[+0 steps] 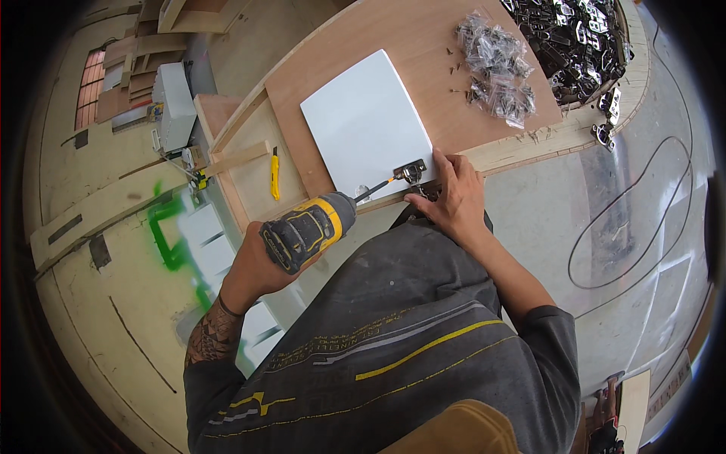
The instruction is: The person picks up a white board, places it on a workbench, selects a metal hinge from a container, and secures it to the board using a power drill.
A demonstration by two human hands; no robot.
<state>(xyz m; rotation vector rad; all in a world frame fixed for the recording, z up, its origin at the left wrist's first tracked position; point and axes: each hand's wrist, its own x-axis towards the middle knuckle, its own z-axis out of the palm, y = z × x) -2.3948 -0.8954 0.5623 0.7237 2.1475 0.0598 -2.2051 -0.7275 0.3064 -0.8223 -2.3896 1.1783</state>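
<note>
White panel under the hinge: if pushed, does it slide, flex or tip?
The white panel looks rigid and flat, so probably no flex or tipping. Its glossy face lying on the smooth plywood board suggests it could slide; the right hand presses at its edge by the hinge while the left hand drives the drill.

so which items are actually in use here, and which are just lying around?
In use: yellow-and-black cordless drill in left hand; metal hinge; white rectangular panel, steadied by right hand.
Lying about: yellow utility knife; clear bags of hardware; loose wood strip.
</note>
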